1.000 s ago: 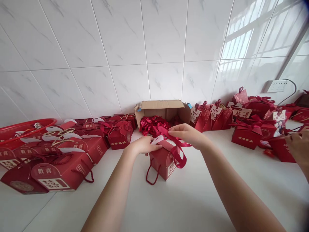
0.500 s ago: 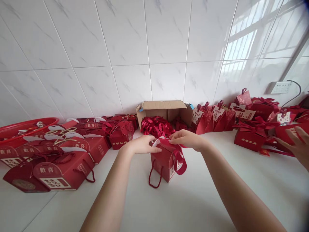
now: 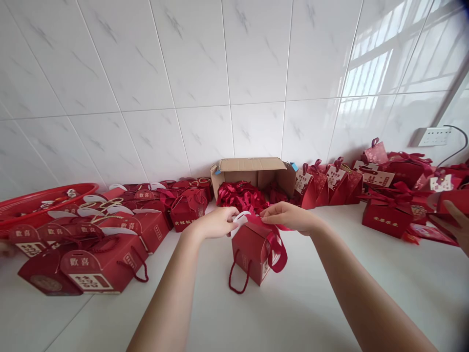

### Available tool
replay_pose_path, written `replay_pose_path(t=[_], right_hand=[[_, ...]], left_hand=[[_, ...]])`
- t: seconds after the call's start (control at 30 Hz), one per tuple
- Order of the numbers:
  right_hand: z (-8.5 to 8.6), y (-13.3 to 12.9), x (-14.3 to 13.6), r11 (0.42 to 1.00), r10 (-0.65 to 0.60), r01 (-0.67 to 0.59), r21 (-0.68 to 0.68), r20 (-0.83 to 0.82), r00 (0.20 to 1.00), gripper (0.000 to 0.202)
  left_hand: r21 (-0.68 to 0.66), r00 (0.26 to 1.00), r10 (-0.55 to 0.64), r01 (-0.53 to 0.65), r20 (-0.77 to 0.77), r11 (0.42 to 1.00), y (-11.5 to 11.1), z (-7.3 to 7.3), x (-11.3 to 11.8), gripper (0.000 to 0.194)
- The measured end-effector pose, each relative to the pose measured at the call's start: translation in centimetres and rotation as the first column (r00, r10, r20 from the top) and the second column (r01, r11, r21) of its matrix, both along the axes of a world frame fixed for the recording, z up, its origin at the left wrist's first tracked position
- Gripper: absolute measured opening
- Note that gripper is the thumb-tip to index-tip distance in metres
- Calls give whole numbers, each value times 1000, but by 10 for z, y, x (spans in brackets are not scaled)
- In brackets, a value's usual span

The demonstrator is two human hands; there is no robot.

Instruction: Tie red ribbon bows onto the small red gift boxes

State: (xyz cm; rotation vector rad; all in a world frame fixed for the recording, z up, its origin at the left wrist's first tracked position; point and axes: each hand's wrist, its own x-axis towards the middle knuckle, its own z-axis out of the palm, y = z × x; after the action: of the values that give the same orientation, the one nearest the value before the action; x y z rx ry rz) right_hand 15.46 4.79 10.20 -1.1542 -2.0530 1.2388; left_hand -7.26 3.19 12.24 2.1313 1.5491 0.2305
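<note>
Inspector: Both hands are working at the top of one small red gift box (image 3: 252, 249). Left hand (image 3: 216, 222) is pinching the white handle flap (image 3: 240, 218) at the box's top left, fingers closed on it. Right hand (image 3: 287, 216) is gripping the red ribbon (image 3: 274, 244) at the box's top right, thumb and fingers pressed together on it.

Clerk: And where is that box sitting?

Inspector: It is standing upright on the white counter (image 3: 300, 303), just in front of the open cardboard carton (image 3: 254, 171), which is resting against the tiled wall (image 3: 205, 73). A ribbon loop is hanging down the box's right side and a cord handle (image 3: 238, 281) is drooping off its front left corner.

Clerk: What else is lying around the box?

Inspector: The carton behind it is holding a heap of loose red ribbons (image 3: 242, 194). Left of the box, flat unfinished red boxes (image 3: 98, 244) are lying in rows, with a red tray (image 3: 44, 198) beyond them. Right of the box, finished boxes with tags (image 3: 330, 183) are standing along the wall. Another person's hand (image 3: 459, 225) is showing at the far right edge, beside those boxes; whether it is holding anything, I cannot tell.
</note>
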Motion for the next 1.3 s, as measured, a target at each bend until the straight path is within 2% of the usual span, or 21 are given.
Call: replay_pose_path(t=[0.37, 0.7, 1.13, 1.3], right_hand=[[-7, 0, -6, 998, 61, -62, -14, -12, 998, 37], [-5, -1, -8, 994, 103, -105, -30, -51, 993, 36], [-7, 0, -9, 1000, 29, -28, -9, 73, 997, 31], [-5, -2, -11, 1000, -18, 18, -16, 22, 1000, 33]], left_hand=[[-101, 997, -60, 64, 39, 993, -3, 4, 0, 31], [-115, 998, -47, 51, 37, 992, -4, 6, 2, 42], [-144, 999, -34, 38, 29, 989, -4, 7, 1, 42], [-136, 999, -31, 36, 44, 990, -4, 7, 2, 36]])
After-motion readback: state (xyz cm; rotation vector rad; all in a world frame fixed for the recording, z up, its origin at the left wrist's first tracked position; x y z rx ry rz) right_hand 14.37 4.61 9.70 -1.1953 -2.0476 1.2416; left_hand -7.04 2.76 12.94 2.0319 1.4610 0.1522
